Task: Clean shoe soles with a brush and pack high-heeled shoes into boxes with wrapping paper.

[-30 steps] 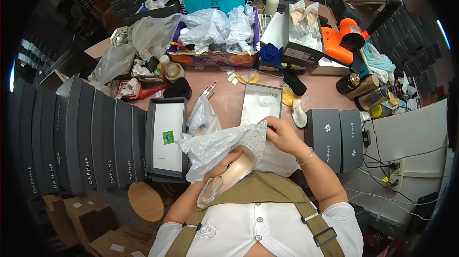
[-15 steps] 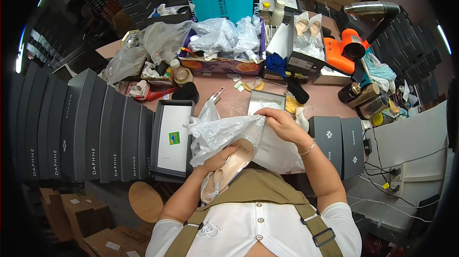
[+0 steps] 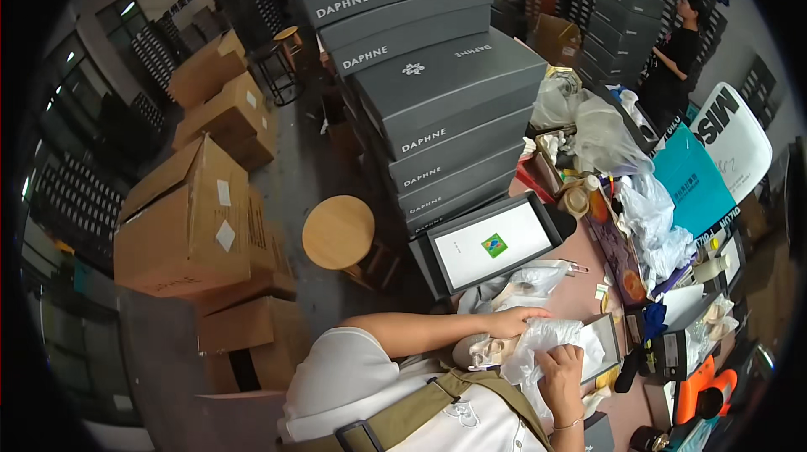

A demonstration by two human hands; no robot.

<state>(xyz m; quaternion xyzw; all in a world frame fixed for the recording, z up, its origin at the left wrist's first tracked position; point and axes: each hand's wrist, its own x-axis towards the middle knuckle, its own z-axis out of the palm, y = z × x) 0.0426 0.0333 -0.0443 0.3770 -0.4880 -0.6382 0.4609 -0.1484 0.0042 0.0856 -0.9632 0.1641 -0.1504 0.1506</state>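
My left hand (image 3: 508,321) grips a sandal (image 3: 483,353), whose pale inner sole and strap show below the wrist. Thin white wrapping (image 3: 546,339) covers the rest of the sandal, so the toe is hidden. With bent fingers, my right hand (image 3: 561,368) pinches the crumpled wrapping from the other side. More crinkled translucent wrapping (image 3: 531,280) lies just beyond my left hand. Past that is an open dark shoebox (image 3: 427,265) with a white sheet and a green sticker inside. A smaller grey open box (image 3: 618,336) sits beside my right hand.
Stacked dark shoeboxes (image 3: 458,86) rise high beyond the open box. Left of them are a round wooden stool (image 3: 338,232) and large cardboard cartons (image 3: 181,238). White plastic bags (image 3: 656,217) fill a patterned box on the pink table. A person (image 3: 677,53) stands at the far right.
The view has swung left, bringing the cartons and shoebox stack forward. The wrapping now covers the sandal's toe end, and my right hand has come close to my left.
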